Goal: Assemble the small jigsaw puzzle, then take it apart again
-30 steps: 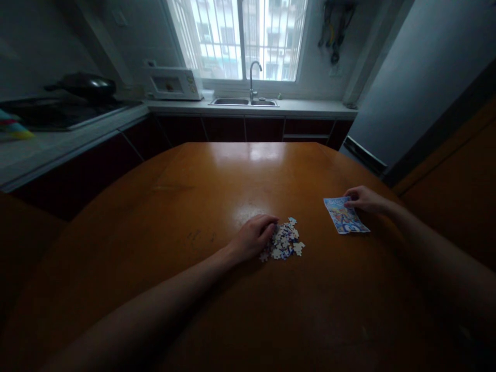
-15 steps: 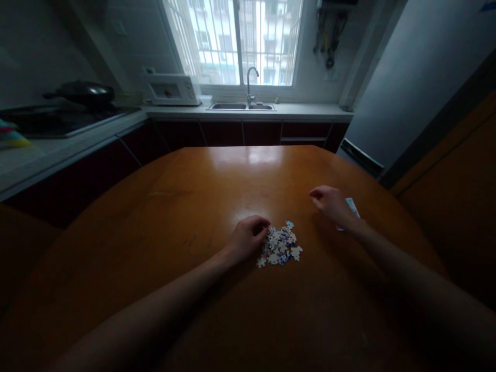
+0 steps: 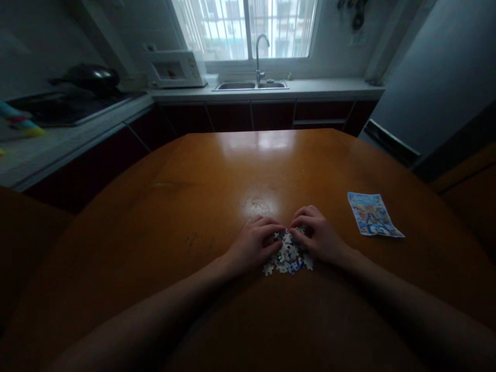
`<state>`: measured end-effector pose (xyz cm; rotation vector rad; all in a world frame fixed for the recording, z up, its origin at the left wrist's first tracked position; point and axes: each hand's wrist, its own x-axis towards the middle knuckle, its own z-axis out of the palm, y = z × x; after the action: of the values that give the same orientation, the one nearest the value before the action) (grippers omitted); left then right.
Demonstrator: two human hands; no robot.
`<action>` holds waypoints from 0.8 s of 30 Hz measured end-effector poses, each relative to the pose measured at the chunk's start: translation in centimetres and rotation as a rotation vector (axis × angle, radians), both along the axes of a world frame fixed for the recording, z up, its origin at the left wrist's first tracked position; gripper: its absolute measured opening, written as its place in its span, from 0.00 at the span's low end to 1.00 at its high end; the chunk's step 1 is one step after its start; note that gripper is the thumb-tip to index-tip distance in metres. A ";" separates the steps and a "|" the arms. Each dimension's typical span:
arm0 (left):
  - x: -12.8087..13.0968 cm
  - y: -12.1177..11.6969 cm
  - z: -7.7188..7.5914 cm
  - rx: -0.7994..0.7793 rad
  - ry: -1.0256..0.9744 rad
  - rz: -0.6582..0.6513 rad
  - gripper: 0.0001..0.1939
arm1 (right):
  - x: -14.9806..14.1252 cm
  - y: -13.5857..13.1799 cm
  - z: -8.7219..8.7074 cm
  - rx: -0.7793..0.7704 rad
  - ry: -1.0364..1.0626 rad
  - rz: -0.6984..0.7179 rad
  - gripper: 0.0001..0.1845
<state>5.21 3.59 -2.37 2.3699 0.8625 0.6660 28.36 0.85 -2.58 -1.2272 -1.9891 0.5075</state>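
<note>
A pile of small jigsaw puzzle pieces (image 3: 287, 258), mostly pale with some blue and purple, lies on the brown wooden table (image 3: 217, 181). My left hand (image 3: 259, 242) rests against the pile's left side, thumb and fingers apart and curved around its edge. From the right, my right hand (image 3: 318, 235) reaches over the upper right of the pile with bent, parted fingers. The two sets of fingertips nearly meet at the far edge. Some pieces are hidden under both hands, and no single piece shows clearly gripped. A colourful printed sheet (image 3: 374, 214) lies right of my right hand.
Beyond the table, a counter holds a double sink (image 3: 251, 86) with a tall faucet (image 3: 259, 57) and a white microwave (image 3: 176, 68). A dark pan (image 3: 91, 77) sits on the stove at left. At right stands a large grey refrigerator (image 3: 434, 77).
My right hand has moved left from the printed sheet to the pile, uncovering the sheet. My left hand has spread its fingers at the pile's edge. The camera view has tilted down slightly.
</note>
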 end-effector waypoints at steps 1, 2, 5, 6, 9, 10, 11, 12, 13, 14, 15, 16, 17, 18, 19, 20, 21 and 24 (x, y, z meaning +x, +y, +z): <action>-0.1 0.0 -0.2 -0.010 -0.012 0.013 0.13 | -0.1 -0.1 0.1 0.007 -0.043 0.038 0.04; -0.1 0.0 -0.3 -0.020 -0.025 0.027 0.13 | -0.3 -0.1 0.1 0.012 -0.082 0.065 0.04; -0.1 0.1 -0.6 -0.028 -0.046 0.042 0.12 | -0.4 -0.2 0.0 0.022 -0.123 0.084 0.04; -0.1 0.1 -0.7 -0.024 -0.045 0.039 0.12 | -0.4 -0.2 -0.1 0.020 -0.115 0.089 0.04; 0.1 0.0 -0.4 -0.028 -0.047 0.043 0.09 | -0.1 0.0 -0.2 0.001 -0.045 0.120 0.03; 0.1 0.0 -0.3 -0.033 -0.057 0.056 0.08 | -0.1 0.0 -0.2 -0.008 -0.009 0.124 0.03; 0.1 0.0 -0.2 -0.039 -0.071 0.076 0.08 | 0.0 0.1 -0.3 -0.017 0.034 0.117 0.03; 0.1 0.1 -0.1 -0.049 -0.089 0.099 0.07 | 0.1 0.2 -0.3 -0.026 0.079 0.097 0.03; 0.1 0.2 0.0 -0.065 -0.107 0.122 0.07 | 0.1 0.2 -0.4 -0.039 0.123 0.069 0.03; 0.0 0.4 0.1 -0.087 -0.128 0.140 0.07 | 0.2 0.2 -0.4 -0.060 0.159 0.035 0.04; -0.1 0.6 0.1 -0.118 -0.142 0.148 0.07 | 0.2 0.3 -0.5 -0.088 0.186 0.003 0.04; -0.3 1.0 0.2 -0.156 -0.147 0.139 0.07 | 0.3 0.3 -0.6 -0.119 0.200 -0.025 0.05; -0.4 1.3 0.2 -0.188 -0.148 0.118 0.07 | 0.3 0.2 -0.6 -0.150 0.202 -0.041 0.05; -0.6 1.7 0.2 -0.213 -0.131 0.080 0.07 | 0.3 0.2 -0.6 -0.176 0.195 -0.045 0.06; -0.8 2.0 0.2 -0.230 -0.115 0.041 0.07 | 0.3 0.2 -0.6 -0.193 0.183 -0.040 0.06; -1.0 2.2 0.2 -0.237 -0.104 0.015 0.07 | 0.3 0.2 -0.6 -0.199 0.169 -0.032 0.05; -1.0 2.4 0.2 -0.233 -0.091 -0.007 0.07 | 0.2 0.2 -0.5 -0.197 0.157 -0.022 0.05; -1.1 2.3 0.0 -0.135 -0.055 -0.039 0.07 | 0.0 0.1 -0.2 -0.180 0.147 -0.003 0.06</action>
<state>4.16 5.88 -2.32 2.2319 0.8090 0.6343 28.33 0.93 -2.74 -1.2620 -1.8492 0.7669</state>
